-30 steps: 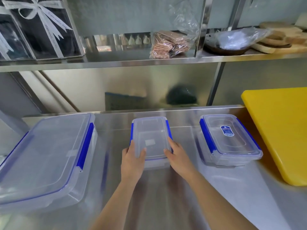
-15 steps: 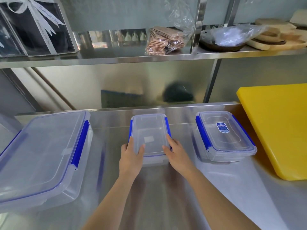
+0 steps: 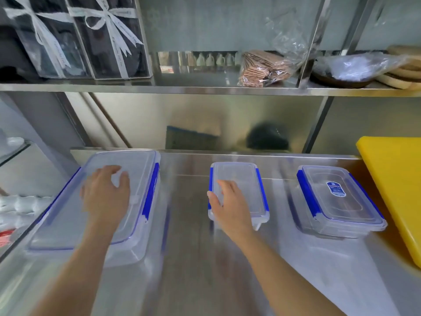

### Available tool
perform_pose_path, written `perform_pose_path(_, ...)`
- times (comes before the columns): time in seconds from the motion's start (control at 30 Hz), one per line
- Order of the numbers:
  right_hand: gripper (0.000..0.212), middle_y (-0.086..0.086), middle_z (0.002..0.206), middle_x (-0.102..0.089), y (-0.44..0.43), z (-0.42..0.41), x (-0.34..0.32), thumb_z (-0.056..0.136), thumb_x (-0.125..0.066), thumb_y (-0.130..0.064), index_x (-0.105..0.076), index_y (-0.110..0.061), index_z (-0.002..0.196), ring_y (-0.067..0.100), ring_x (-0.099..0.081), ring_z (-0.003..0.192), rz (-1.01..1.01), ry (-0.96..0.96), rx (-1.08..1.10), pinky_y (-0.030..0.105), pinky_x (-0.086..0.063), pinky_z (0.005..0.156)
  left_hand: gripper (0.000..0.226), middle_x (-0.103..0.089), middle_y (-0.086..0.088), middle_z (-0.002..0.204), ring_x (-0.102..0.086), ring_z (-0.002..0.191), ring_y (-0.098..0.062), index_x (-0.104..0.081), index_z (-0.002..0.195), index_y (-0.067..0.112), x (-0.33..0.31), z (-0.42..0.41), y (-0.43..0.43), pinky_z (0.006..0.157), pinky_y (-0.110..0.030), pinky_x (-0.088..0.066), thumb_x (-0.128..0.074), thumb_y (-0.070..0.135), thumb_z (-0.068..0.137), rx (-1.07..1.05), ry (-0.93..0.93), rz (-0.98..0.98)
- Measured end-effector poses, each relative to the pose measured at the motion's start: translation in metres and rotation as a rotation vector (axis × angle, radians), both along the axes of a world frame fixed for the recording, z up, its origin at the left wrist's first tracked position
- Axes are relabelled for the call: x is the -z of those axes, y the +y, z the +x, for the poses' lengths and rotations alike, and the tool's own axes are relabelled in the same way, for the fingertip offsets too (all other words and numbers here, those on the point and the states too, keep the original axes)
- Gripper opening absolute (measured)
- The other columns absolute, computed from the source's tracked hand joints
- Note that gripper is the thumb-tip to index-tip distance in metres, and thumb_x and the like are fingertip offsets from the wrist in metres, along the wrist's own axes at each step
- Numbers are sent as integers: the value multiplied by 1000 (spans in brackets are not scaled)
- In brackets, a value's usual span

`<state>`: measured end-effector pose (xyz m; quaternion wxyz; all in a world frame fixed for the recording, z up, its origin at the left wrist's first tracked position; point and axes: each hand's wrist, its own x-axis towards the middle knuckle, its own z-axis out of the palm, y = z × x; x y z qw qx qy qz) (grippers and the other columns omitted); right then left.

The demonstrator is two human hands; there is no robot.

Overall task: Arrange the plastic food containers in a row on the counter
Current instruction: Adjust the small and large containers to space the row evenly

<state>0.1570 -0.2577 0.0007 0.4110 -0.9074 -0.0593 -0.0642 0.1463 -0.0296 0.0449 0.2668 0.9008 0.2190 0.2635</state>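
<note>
Three clear plastic containers with blue clips lie on the steel counter (image 3: 196, 258). The large container (image 3: 68, 215) is at the left; my left hand (image 3: 106, 192) is over its lid, fingers spread, holding nothing. The small container (image 3: 246, 183) stands in the middle; my right hand (image 3: 230, 204) rests flat on the near left part of its lid, not gripping it. The medium container (image 3: 339, 199), with a blue label on its lid, sits at the right, apart from both hands.
A thick yellow cutting board (image 3: 396, 185) lies at the right edge of the counter. Above is a steel shelf (image 3: 205, 88) with ribboned boxes (image 3: 107, 37), a bag of wafers (image 3: 264, 67) and wooden boards. A lower surface with white items lies to the left.
My left hand left the small container and moved left over the large container's lid. My right hand shifted from the small container's right side onto its lid. The view panned left.
</note>
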Motion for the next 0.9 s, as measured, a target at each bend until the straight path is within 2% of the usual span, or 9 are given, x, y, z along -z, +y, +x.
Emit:
perform_pose_path(0.1,47,-3,101,-53,55,-13,-6,94,-47,-40,-44,-16,135,16,-55,94,116,227,-128,34,-48,90,60,-53,-34,122,-44,117,-50,-52,121,0,7,-23,90,102,-55,-31,-54,45,81,-297,262,-45)
perform_pose_path(0.17,56,-2,101,-54,86,-18,-2,90,-49,-47,-43,-14,135,23,-61,94,212,392,-159,42,-53,86,87,-49,-38,122,-43,117,-54,-45,122,-4,13,-41,127,100,-59,-32,-51,64,68,-364,366,-172)
perform_pose_path(0.2,58,1,103,-56,99,-20,-1,88,-50,-49,-44,-12,131,25,-62,88,263,454,-164,43,-56,78,87,-49,-37,123,-45,116,-53,-43,124,-5,12,-52,130,99,-57,-34,-53,63,71,-338,377,-287)
perform_pose_path(0.3,49,7,107,-59,127,-23,0,87,-52,-49,-47,-11,118,22,-62,75,335,571,-180,32,-54,51,51,-47,-19,129,-48,113,-40,-42,130,9,21,-71,125,84,-51,-42,-57,35,89,-159,329,-573)
perform_pose_path(0.37,43,8,109,-60,136,-24,2,88,-55,-43,-48,-11,116,19,-61,72,371,597,-189,25,-52,45,48,-44,-11,135,-48,113,-40,-42,132,20,30,-74,123,71,-48,-52,-58,35,88,-139,252,-673)
perform_pose_path(0.43,41,7,115,-60,139,-22,6,89,-57,-38,-47,-13,120,22,-66,79,390,607,-192,22,-53,44,47,-46,-11,128,-50,105,-38,-45,131,22,32,-72,123,64,-45,-54,-58,34,88,-144,206,-684)
perform_pose_path(0.6,52,6,120,-59,131,-18,14,87,-63,-36,-42,-17,130,18,-68,74,452,683,-214,23,-58,49,40,-47,-7,113,-51,94,-34,-49,125,22,30,-71,118,78,-59,-53,-58,33,88,-109,179,-715)
perform_pose_path(0.77,60,13,106,-65,120,-23,19,87,-63,-34,-39,-14,137,18,-64,69,529,716,-185,24,-56,48,34,-51,-8,110,-52,84,-31,-51,120,22,29,-67,110,75,-50,-52,-57,34,89,-39,217,-726)
perform_pose_path(0.9,64,12,112,-65,117,-26,19,88,-62,-35,-34,-17,142,20,-64,76,526,702,-186,23,-57,50,23,-52,-9,105,-53,77,-30,-50,110,28,30,-62,110,77,-53,-52,-56,34,89,-20,218,-734)
